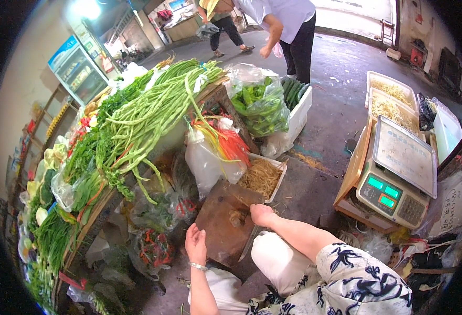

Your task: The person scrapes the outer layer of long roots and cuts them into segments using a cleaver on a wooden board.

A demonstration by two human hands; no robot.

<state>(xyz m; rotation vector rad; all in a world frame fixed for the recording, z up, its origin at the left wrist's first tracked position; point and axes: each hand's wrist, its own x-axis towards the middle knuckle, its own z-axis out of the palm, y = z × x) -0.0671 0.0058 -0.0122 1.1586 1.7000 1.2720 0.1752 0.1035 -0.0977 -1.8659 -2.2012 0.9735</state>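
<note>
A low brown board point(225, 228) stands before my knees, its surface stained. My left hand point(196, 239) hovers by the board's left edge, fingers loosely curled, nothing seen in it. At the opposite edge, my right hand point(263, 214) is closed in a fist; what it may grip is hidden. Below that fist a thin greyish strip point(248, 245), perhaps a blade, runs along the edge. A small brown lump or patch point(236, 217) shows on the board. Just beyond is a white tub point(282, 175) with thin brown strands point(260, 177).
Long beans point(156, 114) and leafy greens cover a stall to the left. Plastic bags point(211, 165) hang beneath. A digital scale point(392, 189) stands right, with tubs of bean sprouts point(392, 106) behind. Across a white foam box point(301, 110) bends a person point(286, 23); another walks farther off.
</note>
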